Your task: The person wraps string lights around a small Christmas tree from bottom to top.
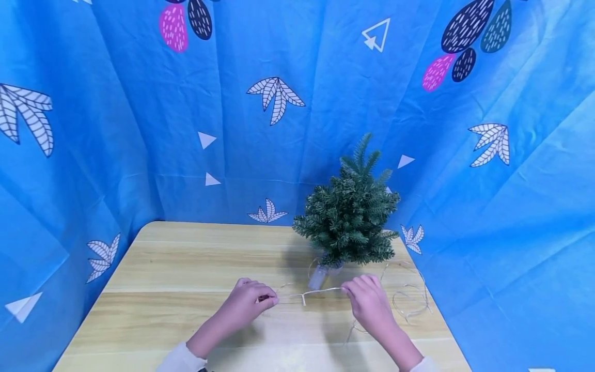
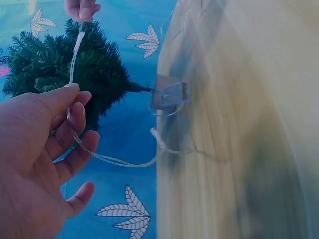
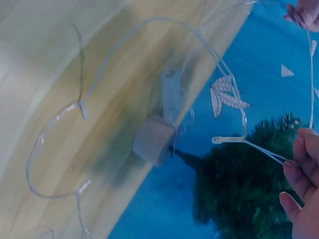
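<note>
Between both hands a thin clear string of fairy lights (image 1: 325, 290) is stretched, one small bulb hanging midway. My left hand (image 1: 251, 300) pinches the wire between thumb and forefinger; in the left wrist view the slack loops past the other fingers and down. My right hand (image 1: 369, 304) pinches the same string farther right, and more wire trails from it in the right wrist view. Behind the hands stands a small green artificial Christmas tree (image 1: 350, 217). At its foot are a whitish translucent battery box (image 2: 174, 93) and a block-like base (image 3: 154, 139).
The wooden table (image 1: 195, 258) carries everything. Loose coils of the light string (image 1: 411, 299) lie on its right side. A blue patterned curtain (image 1: 260, 155) hangs behind the table and along both sides.
</note>
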`<action>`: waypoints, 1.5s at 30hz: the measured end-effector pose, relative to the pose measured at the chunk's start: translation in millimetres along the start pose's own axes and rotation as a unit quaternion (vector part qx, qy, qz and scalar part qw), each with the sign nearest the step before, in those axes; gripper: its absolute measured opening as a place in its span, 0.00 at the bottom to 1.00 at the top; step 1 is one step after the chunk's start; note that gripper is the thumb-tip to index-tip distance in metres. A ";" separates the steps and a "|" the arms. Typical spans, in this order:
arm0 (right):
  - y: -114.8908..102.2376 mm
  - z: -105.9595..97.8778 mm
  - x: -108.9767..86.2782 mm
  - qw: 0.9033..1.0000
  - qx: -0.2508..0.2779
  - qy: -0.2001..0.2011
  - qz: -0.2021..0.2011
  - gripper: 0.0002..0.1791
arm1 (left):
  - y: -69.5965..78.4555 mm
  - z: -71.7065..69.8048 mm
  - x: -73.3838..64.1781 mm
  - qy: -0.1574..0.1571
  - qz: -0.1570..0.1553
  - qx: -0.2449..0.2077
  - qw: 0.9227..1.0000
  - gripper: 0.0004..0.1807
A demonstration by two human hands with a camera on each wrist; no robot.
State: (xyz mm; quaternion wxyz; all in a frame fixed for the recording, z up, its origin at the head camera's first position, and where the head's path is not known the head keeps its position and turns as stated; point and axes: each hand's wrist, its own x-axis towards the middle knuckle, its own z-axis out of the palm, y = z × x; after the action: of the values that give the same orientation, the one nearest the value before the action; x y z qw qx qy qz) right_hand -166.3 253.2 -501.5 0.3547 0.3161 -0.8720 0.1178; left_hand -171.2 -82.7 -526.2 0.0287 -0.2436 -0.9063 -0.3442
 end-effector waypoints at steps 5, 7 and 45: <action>9.3 -12.6 5.5 1.000 -0.009 0.028 0.009 0.06 | -2.0 -3.6 4.0 0.004 0.000 0.007 1.000 0.05; 13.6 -18.0 8.0 0.999 -0.015 0.042 0.015 0.06 | -3.9 -4.5 5.7 0.006 -0.003 0.018 1.000 0.05; 65.0 -84.0 21.3 0.959 -0.037 0.248 0.132 0.06 | 1.0 -24.8 60.5 0.151 0.015 0.079 0.985 0.04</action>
State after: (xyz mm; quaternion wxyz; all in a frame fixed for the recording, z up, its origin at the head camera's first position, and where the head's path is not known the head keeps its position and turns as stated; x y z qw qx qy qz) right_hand -173.6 329.5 -425.0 0.5527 0.1458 -0.7943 0.2055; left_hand -226.9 -72.4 -493.4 0.1895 -0.1995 -0.9121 -0.3040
